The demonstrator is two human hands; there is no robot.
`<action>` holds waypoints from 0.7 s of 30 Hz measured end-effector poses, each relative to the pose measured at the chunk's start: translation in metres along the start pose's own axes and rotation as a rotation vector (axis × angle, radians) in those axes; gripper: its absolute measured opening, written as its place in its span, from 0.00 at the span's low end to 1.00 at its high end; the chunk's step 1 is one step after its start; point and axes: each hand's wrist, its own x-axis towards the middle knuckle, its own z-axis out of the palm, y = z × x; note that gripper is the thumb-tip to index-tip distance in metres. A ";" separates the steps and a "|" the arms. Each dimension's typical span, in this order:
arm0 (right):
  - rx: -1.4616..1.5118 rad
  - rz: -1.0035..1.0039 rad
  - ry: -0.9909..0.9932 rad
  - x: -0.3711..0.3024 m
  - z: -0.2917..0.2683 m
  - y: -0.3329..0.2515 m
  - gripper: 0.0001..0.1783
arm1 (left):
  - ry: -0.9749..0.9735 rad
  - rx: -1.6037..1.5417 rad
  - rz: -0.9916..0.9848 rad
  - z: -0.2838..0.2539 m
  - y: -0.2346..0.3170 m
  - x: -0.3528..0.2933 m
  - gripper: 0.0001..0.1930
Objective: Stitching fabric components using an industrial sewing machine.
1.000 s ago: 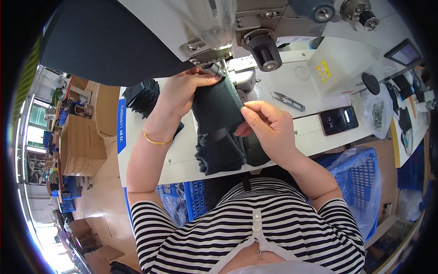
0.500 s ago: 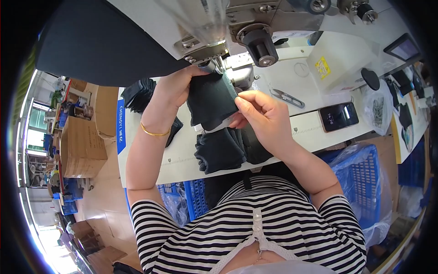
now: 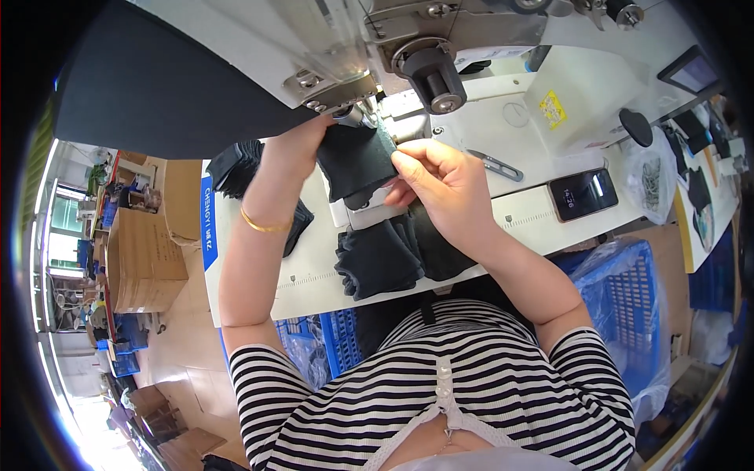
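A dark green-black fabric piece lies under the needle area of a sewing machine. My right hand pinches its right edge between thumb and fingers. At the fabric's left side is my left hand; its fingers are hidden behind the machine head and the cloth, so their grip does not show. Just in front, nearer to me, a stack of dark fabric pieces sits on the white table, beside another dark folded piece.
More dark pieces are piled at the left. On the right lie thread snips, a phone and a clear plastic bag. Blue plastic crates stand below the table edge. A large dark panel covers the upper left.
The fabric has moved a little farther from me, toward the needle, and my right hand has gone with it, up and slightly left. My left hand reaches slightly deeper behind the machine head.
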 end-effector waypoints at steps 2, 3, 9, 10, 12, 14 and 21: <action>-0.002 -0.004 0.013 0.001 -0.004 0.004 0.11 | -0.003 0.224 0.376 0.011 -0.009 -0.018 0.11; 0.005 -0.012 0.001 0.001 -0.003 0.004 0.11 | 0.138 0.691 0.599 -0.001 -0.022 -0.023 0.18; -0.084 -0.084 0.072 -0.003 -0.003 0.011 0.11 | 0.025 0.744 1.142 0.012 -0.030 -0.070 0.20; -0.083 -0.081 0.068 -0.004 -0.004 0.012 0.11 | 0.028 0.746 1.138 0.011 -0.033 -0.072 0.20; -0.156 -0.122 0.026 -0.005 -0.007 0.013 0.12 | -0.040 0.621 0.988 0.011 -0.035 -0.075 0.21; -0.152 -0.163 0.027 -0.007 -0.009 0.015 0.12 | -0.051 0.657 1.014 0.011 -0.030 -0.076 0.22; -0.139 -0.232 0.025 -0.006 -0.011 0.016 0.11 | -0.027 0.500 0.838 0.018 -0.033 -0.080 0.18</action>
